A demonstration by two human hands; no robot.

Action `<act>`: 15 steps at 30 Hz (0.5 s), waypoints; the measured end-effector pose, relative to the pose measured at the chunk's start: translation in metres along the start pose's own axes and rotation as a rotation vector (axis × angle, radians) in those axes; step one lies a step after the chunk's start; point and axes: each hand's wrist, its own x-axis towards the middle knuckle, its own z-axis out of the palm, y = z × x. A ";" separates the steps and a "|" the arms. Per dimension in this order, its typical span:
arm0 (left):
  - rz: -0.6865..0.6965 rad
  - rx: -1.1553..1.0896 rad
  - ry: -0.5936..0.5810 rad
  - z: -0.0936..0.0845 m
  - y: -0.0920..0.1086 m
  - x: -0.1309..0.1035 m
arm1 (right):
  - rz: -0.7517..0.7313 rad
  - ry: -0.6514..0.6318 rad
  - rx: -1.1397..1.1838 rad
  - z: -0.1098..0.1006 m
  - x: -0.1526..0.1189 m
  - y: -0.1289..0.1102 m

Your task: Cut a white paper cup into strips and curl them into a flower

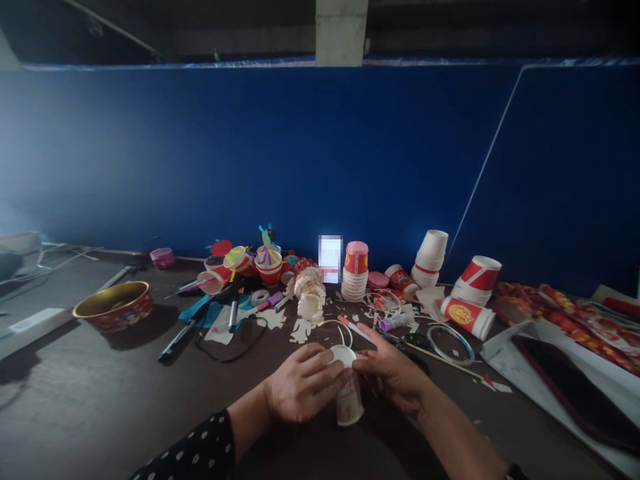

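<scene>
A pale paper cup (350,408) is held near the table's front edge, tilted, with its white round end toward the back. My left hand (307,383) wraps its fingers around the cup's left side and upper end. From the right, my right hand (395,367) pinches the cup near that same end, its index finger raised and pointing away. A thin white loop (349,327) rises just behind the cup; whether it is attached is unclear. Close to the raised finger lies a white stick with a red tip (343,320).
Beyond my hands are white paper scraps (303,330), stacked paper cups (354,287), a coil of white strip (450,343) and a glue stick (395,321). A gold-rimmed bowl (115,303) stands left. At right, a dark phone (575,387) rests in a white tray (520,333).
</scene>
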 end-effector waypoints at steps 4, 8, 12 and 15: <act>0.012 0.009 -0.040 -0.001 0.001 -0.001 | 0.011 0.052 -0.043 -0.001 0.000 0.001; 0.007 0.002 -0.047 -0.001 0.001 -0.001 | -0.010 0.066 -0.048 0.003 -0.001 -0.001; -0.017 0.030 -0.026 -0.002 0.001 0.001 | -0.024 0.094 -0.035 0.006 -0.002 -0.003; -0.057 0.055 0.014 -0.003 0.001 0.002 | -0.028 0.058 -0.010 0.006 -0.003 -0.003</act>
